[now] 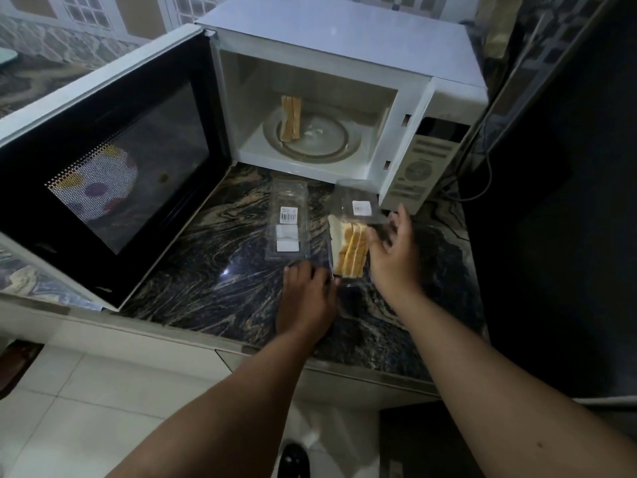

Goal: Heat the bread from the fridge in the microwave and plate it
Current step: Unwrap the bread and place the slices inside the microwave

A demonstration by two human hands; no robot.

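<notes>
Here the left hand rests open beside the clear bread box. The right hand, fingers spread, touches its lid. Two slices stand inside the open microwave.

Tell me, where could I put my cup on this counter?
Bare counter lies between the open microwave door and the clear lid. Another patch sits near the front edge. It's crowded by the bread container, where the left hand and right hand work.

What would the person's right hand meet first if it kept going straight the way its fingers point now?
Most likely the clear lid of the open bread box, which lies just ahead of the right hand. Beyond that stands the microwave's control panel. Depth is hard to judge from this one view.
</notes>
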